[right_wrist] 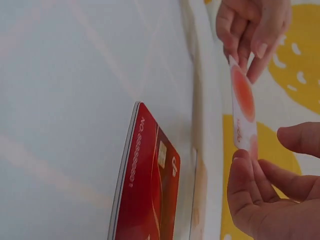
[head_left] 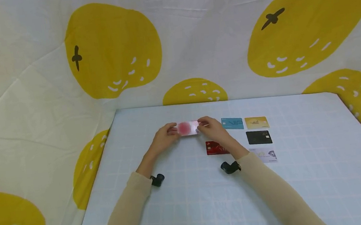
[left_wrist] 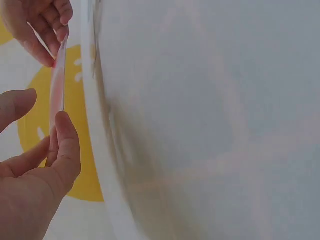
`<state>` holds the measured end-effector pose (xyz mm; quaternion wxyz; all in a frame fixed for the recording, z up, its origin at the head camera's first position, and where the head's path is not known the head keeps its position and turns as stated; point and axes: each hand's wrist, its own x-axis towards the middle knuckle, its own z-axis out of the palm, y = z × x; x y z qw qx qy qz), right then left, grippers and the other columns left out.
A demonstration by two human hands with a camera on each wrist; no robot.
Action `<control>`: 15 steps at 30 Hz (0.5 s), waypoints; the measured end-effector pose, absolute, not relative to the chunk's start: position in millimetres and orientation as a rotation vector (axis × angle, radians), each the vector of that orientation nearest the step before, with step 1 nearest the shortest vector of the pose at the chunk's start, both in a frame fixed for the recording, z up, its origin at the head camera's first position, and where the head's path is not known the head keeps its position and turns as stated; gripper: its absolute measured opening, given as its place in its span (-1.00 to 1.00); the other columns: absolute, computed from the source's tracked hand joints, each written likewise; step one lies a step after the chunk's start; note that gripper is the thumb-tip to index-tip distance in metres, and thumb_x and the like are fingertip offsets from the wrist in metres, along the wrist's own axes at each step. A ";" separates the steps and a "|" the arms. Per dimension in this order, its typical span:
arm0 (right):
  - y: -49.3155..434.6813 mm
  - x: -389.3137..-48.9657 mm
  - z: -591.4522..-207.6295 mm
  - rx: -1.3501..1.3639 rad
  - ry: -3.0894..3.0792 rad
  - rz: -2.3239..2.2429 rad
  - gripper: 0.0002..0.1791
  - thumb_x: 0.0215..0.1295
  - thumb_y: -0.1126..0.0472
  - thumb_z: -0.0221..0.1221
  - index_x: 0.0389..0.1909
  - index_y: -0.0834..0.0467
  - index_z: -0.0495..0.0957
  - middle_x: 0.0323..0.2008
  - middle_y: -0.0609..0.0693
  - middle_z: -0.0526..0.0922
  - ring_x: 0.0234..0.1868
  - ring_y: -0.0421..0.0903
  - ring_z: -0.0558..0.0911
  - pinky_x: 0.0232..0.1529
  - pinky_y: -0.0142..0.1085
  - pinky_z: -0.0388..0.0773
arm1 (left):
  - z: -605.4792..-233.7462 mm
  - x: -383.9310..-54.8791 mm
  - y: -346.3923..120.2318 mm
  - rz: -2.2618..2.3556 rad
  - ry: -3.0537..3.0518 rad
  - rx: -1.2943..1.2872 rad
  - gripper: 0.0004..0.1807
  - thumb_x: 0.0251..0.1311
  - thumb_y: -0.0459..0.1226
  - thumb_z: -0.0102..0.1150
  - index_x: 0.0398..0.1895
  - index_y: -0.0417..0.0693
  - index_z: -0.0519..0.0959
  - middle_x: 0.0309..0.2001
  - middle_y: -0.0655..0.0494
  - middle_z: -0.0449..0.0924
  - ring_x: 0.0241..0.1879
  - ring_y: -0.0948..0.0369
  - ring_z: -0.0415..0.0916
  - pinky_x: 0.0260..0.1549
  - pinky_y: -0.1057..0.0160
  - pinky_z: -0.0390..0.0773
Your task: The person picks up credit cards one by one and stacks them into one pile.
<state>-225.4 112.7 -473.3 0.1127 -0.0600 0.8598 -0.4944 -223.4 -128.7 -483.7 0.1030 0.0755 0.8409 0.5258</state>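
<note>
A pink-and-white card with a reddish round spot is held up between both hands, above the far half of the table. The left hand grips its left end with the fingers, while the right hand grips the right end. In the left wrist view the card appears nearly edge-on, its near end among the left fingers. From the right wrist the card shows an orange-red oval, and the right thumb stands apart from it. A red card lies on the table below the right hand, partly covered by the forearm.
Right of the hands lie a teal card, a gold card, a black card and a white card, the last partly behind the right sleeve. A pale checked cloth covers the table. A fruit-patterned curtain hangs behind it.
</note>
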 end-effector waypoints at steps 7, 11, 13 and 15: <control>129.2 -211.8 -470.1 -0.193 2.507 -1.490 -0.54 0.48 0.05 0.14 0.31 0.11 0.44 0.14 0.09 0.54 0.14 0.08 0.51 0.11 -0.07 0.54 | -482.4 -212.4 -114.7 1.615 2.472 0.267 -0.45 0.29 -0.35 0.26 0.33 -0.25 0.42 0.12 -0.15 0.57 0.10 0.02 0.56 0.02 0.13 0.58; 138.0 -202.8 -468.2 -0.153 2.503 -1.491 -0.51 0.48 0.02 0.13 0.34 0.08 0.41 0.17 0.07 0.52 0.17 0.08 0.50 0.11 -0.06 0.54 | -480.4 -204.9 -105.3 1.651 2.469 0.290 -0.47 0.29 -0.37 0.24 0.33 -0.25 0.43 0.11 -0.13 0.58 0.10 0.01 0.56 -0.01 0.11 0.60; 142.6 -197.8 -467.4 -0.135 2.506 -1.495 -0.49 0.47 0.01 0.14 0.36 0.07 0.39 0.18 0.08 0.51 0.18 0.08 0.49 0.11 -0.06 0.54 | -479.2 -201.2 -100.6 1.648 2.471 0.287 -0.48 0.30 -0.35 0.25 0.33 -0.23 0.44 0.10 -0.10 0.58 0.10 0.03 0.56 -0.02 0.11 0.60; 147.2 -192.8 -465.4 -0.133 2.504 -1.507 -0.48 0.47 0.01 0.13 0.37 0.08 0.38 0.19 0.09 0.51 0.18 0.09 0.49 0.11 -0.06 0.55 | -477.8 -197.1 -96.0 1.634 2.477 0.290 -0.48 0.32 -0.32 0.25 0.33 -0.20 0.44 0.09 -0.07 0.58 0.10 0.05 0.56 -0.01 0.12 0.60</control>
